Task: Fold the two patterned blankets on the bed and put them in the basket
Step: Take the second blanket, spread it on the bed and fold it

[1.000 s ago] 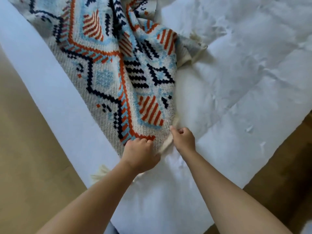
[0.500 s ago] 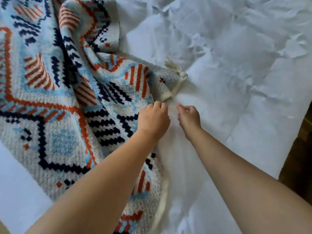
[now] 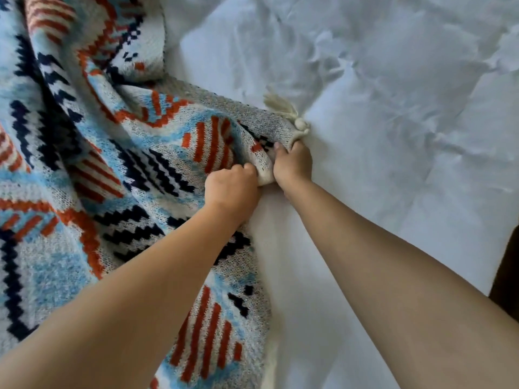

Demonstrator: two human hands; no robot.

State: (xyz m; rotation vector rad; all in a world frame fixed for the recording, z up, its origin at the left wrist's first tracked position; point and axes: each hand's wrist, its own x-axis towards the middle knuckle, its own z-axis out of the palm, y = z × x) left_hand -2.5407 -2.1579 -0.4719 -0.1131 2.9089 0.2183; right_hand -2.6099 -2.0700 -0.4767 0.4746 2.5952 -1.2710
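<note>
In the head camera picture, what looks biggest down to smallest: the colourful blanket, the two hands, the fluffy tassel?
1. blue, orange and navy knitted blanket
2. left hand and right hand, both gripping it: about alike, so unranked
3. cream yarn tassel

A rumpled white duvet (image 3: 393, 141) spreads rightward — dark brown floor (image 3: 507, 272) beyond its edge.

- No writing, labels, brand marks, numbers or signs can be read anywhere in view.
- The knitted blanket (image 3: 118, 169) in blue, orange, navy and white bears only geometric patterning, no lettering.
</note>
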